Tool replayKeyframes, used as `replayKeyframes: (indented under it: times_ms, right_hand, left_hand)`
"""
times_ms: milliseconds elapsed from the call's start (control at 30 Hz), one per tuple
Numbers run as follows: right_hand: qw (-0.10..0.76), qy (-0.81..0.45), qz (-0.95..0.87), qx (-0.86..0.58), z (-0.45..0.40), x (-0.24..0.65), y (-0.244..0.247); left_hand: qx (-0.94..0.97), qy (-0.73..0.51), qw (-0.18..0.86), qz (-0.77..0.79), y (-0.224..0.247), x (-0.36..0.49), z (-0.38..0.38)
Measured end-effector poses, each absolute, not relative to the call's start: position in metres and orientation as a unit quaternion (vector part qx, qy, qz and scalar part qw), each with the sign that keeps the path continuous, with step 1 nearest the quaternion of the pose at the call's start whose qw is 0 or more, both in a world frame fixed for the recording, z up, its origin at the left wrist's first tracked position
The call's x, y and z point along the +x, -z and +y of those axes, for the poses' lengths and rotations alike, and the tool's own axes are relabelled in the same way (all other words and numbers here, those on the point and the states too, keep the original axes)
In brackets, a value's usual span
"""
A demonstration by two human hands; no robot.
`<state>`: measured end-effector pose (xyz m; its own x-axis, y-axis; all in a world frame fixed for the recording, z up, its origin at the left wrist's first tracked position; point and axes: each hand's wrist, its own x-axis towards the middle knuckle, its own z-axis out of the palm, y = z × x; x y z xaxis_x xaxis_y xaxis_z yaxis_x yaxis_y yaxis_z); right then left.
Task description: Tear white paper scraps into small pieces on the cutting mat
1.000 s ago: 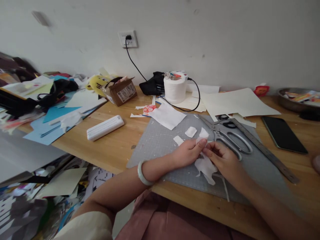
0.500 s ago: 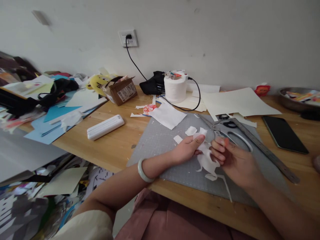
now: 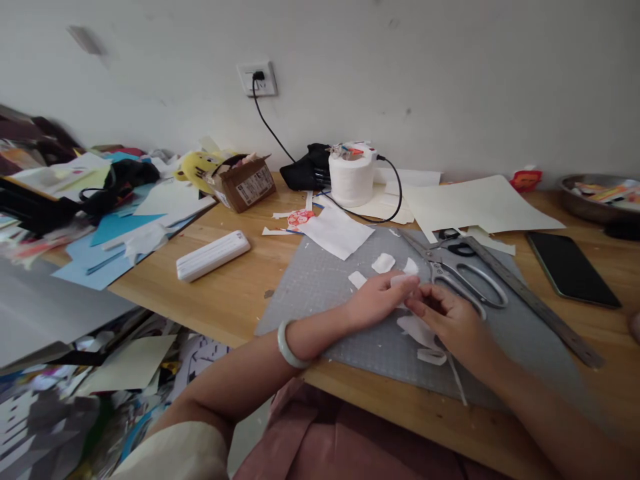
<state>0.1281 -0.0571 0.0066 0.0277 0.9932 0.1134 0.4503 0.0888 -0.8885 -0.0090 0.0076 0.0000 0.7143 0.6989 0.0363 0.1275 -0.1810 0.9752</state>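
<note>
Only got the head view here, so: looks to me like the fiddly fingers-only part, working the thin white paper between both hands, over the mat near the front edge of the desk. Left hand has it clamped under the thumb, and the right hand is closed in a narrow pinch on it, tips right up by the left thumb. Can't see what's going on under those fingertips though. Paper droops below the hands, with a thin strip trailing toward the front edge. I'd say the next move calls for a light touch and a steady left thumb, cos stuff that flimsy could rip. Scissors are on the mat just past the right hand, ruler to the right of them, small scraps beyond the left hand. Versus half a second ago: the right hand was lifted apart with fingers curled and more paper showing between the two; now the hands are together and hide most of it.
</note>
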Motion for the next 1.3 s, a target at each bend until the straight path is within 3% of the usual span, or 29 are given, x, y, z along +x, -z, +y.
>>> replayKeyframes:
  times_ms: [433, 667, 833, 1067, 1300]
  right_hand:
    - [0.349, -0.043, -0.753, -0.556, -0.065, 0.123, -0.002]
    - [0.327, 0.012, -0.804, -0.497, -0.076, 0.111, 0.001]
    - [0.354, -0.064, -0.830, -0.427, -0.087, 0.103, -0.005]
    - [0.475, -0.345, -0.527, -0.615, -0.063, 0.125, -0.015]
    - [0.457, -0.430, -0.490, -0.605, -0.052, 0.125, -0.003]
  left_hand:
    - [0.676, -0.303, 0.571, 0.354, 0.006, -0.002, 0.000]
    - [0.631, -0.340, 0.581, 0.384, 0.007, -0.002, 0.008]
    - [0.595, -0.377, 0.588, 0.398, 0.004, -0.010, 0.027]
    - [0.682, -0.325, 0.576, 0.314, 0.001, -0.010, 0.016]
    - [0.751, -0.260, 0.548, 0.260, 0.001, -0.011, 0.011]
